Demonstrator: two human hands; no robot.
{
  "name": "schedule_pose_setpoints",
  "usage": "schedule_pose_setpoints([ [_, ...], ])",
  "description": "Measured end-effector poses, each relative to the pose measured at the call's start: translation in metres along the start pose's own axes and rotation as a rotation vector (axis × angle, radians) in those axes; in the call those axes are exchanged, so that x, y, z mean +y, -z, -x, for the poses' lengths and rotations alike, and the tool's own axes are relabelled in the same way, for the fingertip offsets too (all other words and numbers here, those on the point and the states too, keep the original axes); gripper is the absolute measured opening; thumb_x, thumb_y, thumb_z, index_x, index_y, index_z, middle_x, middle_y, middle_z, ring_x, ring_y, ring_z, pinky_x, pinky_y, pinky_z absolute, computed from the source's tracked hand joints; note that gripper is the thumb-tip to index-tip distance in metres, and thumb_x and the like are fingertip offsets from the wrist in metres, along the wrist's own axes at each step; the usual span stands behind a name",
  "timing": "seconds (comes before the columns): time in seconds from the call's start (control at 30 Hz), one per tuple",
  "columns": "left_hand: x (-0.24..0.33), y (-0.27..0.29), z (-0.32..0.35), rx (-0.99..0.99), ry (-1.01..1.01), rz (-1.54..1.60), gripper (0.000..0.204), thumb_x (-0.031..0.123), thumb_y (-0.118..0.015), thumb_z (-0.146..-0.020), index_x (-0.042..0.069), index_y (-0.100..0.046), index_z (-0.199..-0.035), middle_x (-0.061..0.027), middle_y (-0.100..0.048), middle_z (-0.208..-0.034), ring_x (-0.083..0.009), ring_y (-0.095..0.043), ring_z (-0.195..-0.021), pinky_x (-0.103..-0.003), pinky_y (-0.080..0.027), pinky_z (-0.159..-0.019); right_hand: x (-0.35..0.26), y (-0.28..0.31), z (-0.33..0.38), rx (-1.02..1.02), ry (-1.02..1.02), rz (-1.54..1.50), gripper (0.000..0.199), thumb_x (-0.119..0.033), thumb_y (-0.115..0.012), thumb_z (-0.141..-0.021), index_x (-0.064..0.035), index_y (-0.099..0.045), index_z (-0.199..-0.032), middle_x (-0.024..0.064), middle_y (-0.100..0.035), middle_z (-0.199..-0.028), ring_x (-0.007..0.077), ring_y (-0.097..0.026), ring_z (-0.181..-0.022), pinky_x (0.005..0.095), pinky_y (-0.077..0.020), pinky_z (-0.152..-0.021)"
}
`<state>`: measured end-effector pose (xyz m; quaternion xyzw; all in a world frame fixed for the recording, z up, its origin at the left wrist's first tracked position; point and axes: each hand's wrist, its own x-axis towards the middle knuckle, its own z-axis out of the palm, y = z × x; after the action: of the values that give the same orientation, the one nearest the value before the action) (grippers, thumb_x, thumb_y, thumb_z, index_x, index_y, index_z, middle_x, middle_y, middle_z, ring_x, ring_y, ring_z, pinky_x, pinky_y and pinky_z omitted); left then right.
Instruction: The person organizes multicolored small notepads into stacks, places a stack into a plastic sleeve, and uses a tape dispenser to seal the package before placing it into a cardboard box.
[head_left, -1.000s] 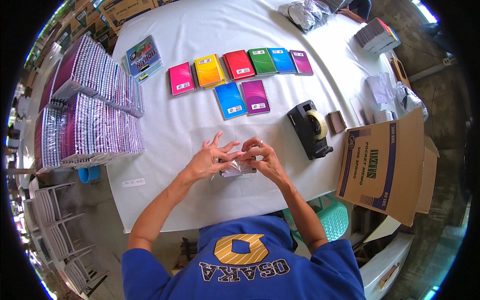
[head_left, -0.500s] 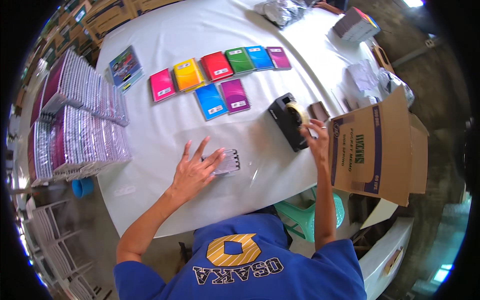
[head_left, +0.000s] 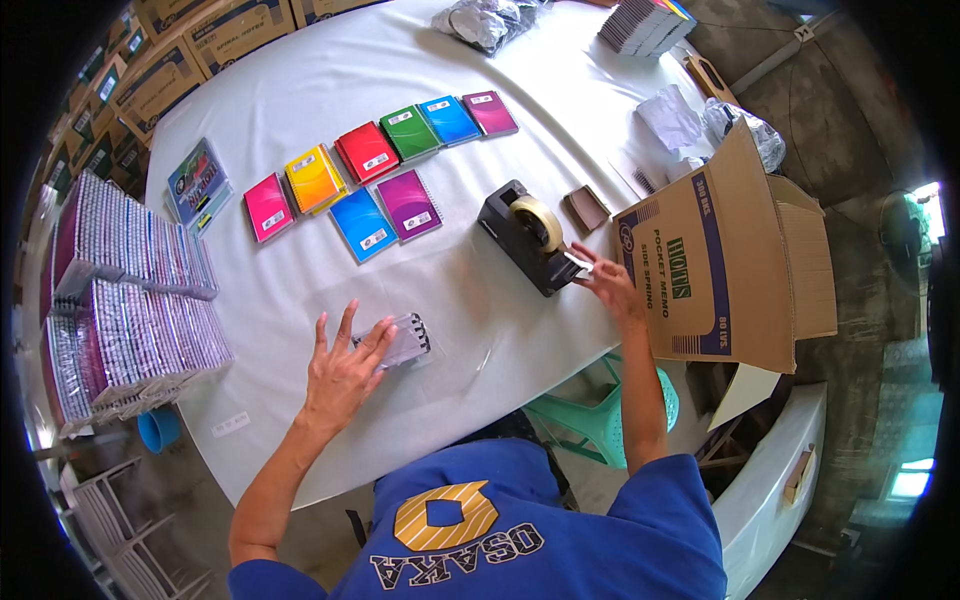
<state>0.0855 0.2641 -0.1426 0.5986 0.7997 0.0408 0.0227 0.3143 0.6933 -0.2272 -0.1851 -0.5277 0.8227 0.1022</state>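
The fingers [head_left: 372,342] of the left hand [head_left: 345,370] are spread flat on the wrapped notebook pack [head_left: 400,342] on the tabletop [head_left: 300,290]; the right hand [head_left: 608,282], moved from the pack, now pinches tape at the tape dispenser [head_left: 528,236].

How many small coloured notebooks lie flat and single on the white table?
8. An arc of six: pink, yellow, red, green, blue, purple. Below them: blue and purple. Wrapped stacks excluded.
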Motion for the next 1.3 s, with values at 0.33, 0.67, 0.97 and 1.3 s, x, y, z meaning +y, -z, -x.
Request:
schedule_pose_setpoints([
  [0.33,-0.001,-0.002,0.007,0.022,0.025,-0.002,0.074,0.022,-0.076,-0.072,0.02,-0.045,-0.139,0.0079,-0.041,-0.145,-0.0311,-0.02,-0.142,-0.06,-0.015,-0.112,-0.012,-0.097,0.011,0.626,0.101,1.198,0.021,-0.022,-0.071,-0.08,-0.0017,-0.07,-0.081,0.0039,-0.058,-0.081,0.0145,-0.054,-0.07,0.0278,-0.0433,-0.062],
  [0.67,-0.001,-0.009,0.007,0.09,0.018,-0.007,0.071,0.025,-0.075,-0.074,0.02,-0.045,-0.139,0.0083,-0.042,-0.144,-0.0293,-0.022,-0.142,-0.059,-0.017,-0.113,0.07,-0.316,0.031,0.331,-0.369,0.059,0.024,-0.019,-0.076,-0.08,0.0001,-0.063,-0.073,-0.0048,-0.043,-0.055,0.0044,-0.033,-0.045,0.0238,-0.0183,-0.041],
  [0.97,-0.007,-0.003,-0.014,0.035,0.091,0.296,0.058,0.037,-0.065,-0.084,0.016,-0.049,-0.136,-0.0002,-0.04,-0.146,-0.0353,-0.026,-0.139,-0.061,-0.027,-0.107,0.111,-0.316,0.034,0.4,-0.014,0.34,0.027,-0.024,-0.07,-0.086,-0.0007,-0.063,-0.075,-0.0007,-0.048,-0.053,0.0087,-0.04,-0.043,0.0277,-0.0284,-0.04],
  [1.3,-0.05,-0.031,-0.015,0.302,0.315,1.164,0.066,0.012,-0.06,-0.087,0.012,-0.031,-0.146,-0.0117,-0.022,-0.155,-0.026,-0.017,-0.144,-0.036,-0.019,-0.114,0.054,-0.364,0.036,-0.135,0.633,1.589,0.024,-0.028,-0.066,-0.081,-0.0057,-0.067,-0.09,0.0163,-0.065,-0.086,0.0311,-0.062,-0.079,0.0471,-0.0473,-0.069],
])
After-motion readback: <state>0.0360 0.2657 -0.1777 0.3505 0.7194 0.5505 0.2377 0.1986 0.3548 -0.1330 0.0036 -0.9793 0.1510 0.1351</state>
